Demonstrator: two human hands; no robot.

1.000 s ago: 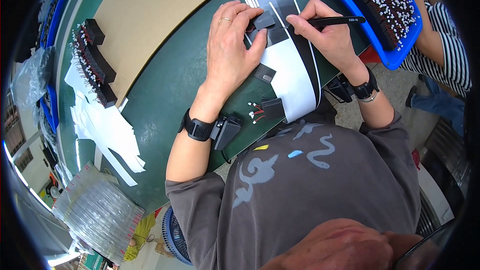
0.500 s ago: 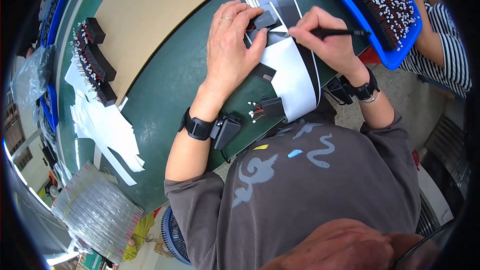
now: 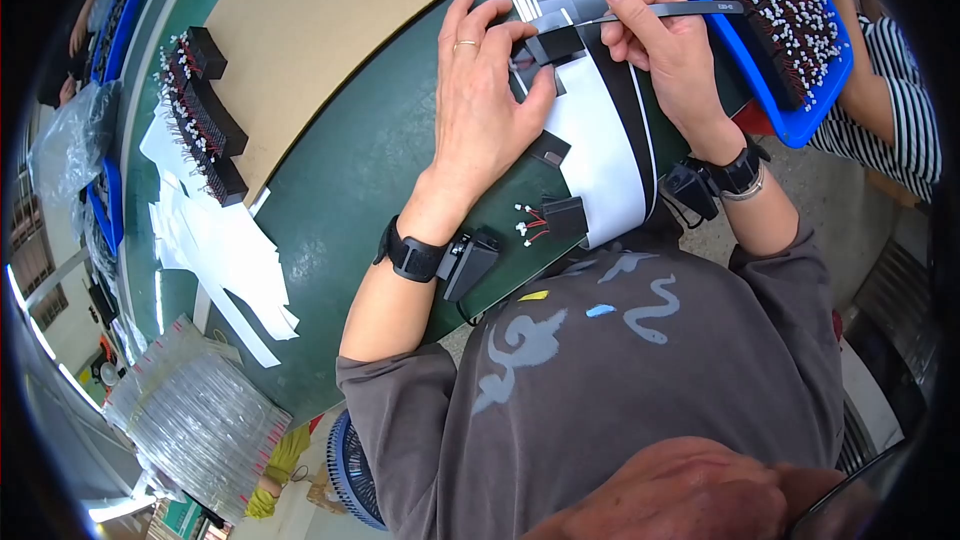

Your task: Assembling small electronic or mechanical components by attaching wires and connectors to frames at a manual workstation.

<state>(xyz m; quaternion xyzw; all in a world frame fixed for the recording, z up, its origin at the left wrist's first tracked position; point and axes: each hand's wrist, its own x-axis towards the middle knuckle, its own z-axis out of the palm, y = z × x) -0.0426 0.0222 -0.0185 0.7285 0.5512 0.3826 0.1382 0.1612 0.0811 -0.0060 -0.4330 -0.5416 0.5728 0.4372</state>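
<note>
My right hand (image 3: 675,60) grips black tweezers (image 3: 700,9), their tips pointing left at a small black block (image 3: 558,44). That block sits between the thumb and fingertips of my left hand (image 3: 480,100), above a sheet of black and white strips (image 3: 600,140). A flat dark piece (image 3: 550,148) lies at the sheet's left edge, below my left thumb. Nearer me, a black block with red wires and white connectors (image 3: 563,217) rests against the sheet. What lies under my left fingers is partly hidden.
A blue tray (image 3: 795,130) of wired black parts stands at the right, by a person in a striped top (image 3: 890,90). A brown board (image 3: 330,30) covers the far left, beside a row of wired black blocks (image 3: 215,130) and white paper scraps (image 3: 225,250).
The tweezers have swung so their tips reach the black block's upper edge, and my right fingers have shifted along them. My left hand has turned the block slightly.
</note>
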